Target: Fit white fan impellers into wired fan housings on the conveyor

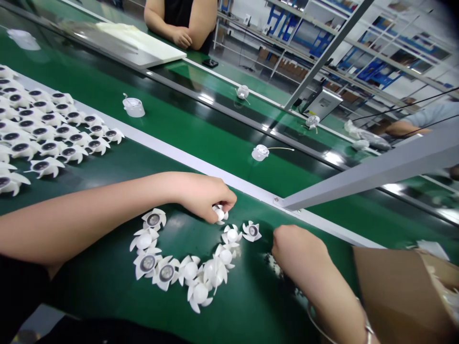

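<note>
My left hand (pixel 208 195) reaches in from the left, its thumb and fingers pinched on a small white fan wheel (pixel 221 215). Below it, several similar white fan wheels (pixel 189 270) form a curved row on the green work surface (pixel 179 239). Some lie with a grey round hub (pixel 147 263) facing up, others show a smooth white cap. A single fan wheel (pixel 252 231) lies between my hands. My right hand (pixel 299 251) is closed over the surface to the right; its fingertips and whatever they hold are hidden. Small white bits (pixel 274 265) show beside it.
Many fan wheels (pixel 46 119) stand in rows at the left. Behind a pale rail (pixel 172 152), a green conveyor belt (pixel 201 129) carries white round housings (pixel 260 153). A grey post (pixel 358 167) slants across the right, above a cardboard box (pixel 390 291). A person (pixel 181 24) is across the line.
</note>
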{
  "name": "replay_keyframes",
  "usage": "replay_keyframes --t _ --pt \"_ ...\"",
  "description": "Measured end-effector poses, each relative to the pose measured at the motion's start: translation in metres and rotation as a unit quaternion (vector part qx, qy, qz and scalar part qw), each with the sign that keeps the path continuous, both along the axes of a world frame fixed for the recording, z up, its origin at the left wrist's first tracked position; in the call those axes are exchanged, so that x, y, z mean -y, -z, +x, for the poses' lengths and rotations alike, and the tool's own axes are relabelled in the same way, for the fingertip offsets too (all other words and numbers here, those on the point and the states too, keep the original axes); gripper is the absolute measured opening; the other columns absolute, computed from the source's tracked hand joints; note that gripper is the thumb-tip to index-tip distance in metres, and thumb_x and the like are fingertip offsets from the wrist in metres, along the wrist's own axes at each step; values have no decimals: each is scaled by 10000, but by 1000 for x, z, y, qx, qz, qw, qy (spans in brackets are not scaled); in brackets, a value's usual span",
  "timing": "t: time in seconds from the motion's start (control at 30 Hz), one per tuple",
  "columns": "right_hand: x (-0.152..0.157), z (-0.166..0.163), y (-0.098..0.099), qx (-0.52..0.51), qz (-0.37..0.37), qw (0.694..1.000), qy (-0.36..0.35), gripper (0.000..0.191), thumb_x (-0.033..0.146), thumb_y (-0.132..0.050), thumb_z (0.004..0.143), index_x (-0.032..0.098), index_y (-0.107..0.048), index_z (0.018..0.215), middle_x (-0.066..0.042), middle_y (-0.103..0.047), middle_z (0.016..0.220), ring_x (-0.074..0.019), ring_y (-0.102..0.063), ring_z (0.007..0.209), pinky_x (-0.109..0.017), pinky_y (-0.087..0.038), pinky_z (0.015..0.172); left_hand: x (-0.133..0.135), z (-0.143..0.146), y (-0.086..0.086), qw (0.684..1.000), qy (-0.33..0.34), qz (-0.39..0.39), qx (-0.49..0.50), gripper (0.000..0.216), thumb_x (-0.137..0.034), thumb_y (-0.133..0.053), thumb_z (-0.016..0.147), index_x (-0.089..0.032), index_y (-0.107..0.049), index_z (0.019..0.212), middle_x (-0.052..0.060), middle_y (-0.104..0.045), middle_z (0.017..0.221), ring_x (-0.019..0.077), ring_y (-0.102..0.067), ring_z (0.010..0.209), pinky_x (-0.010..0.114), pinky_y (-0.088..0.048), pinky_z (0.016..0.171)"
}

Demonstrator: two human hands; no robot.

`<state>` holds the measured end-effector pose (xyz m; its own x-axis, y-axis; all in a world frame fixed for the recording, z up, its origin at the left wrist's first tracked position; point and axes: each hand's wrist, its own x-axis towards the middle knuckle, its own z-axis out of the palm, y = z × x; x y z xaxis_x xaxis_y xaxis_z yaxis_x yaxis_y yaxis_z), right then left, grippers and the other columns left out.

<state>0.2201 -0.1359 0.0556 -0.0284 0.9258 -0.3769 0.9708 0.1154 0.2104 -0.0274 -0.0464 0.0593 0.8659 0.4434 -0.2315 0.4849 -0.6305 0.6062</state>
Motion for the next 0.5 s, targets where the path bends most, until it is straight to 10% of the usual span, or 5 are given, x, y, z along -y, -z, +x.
replay_keyframes --t 0.5 --pt "3 -2 5 -16 48 998 -29 378 -19 -591 581 217 -338 428 16 -374 445 -156 -480 384 -244 -181 399 -4 9 19 977 23 202 71 106 -203 -641 836 -225 -614 936 23 -650 984 189 -598 905 283 -365 654"
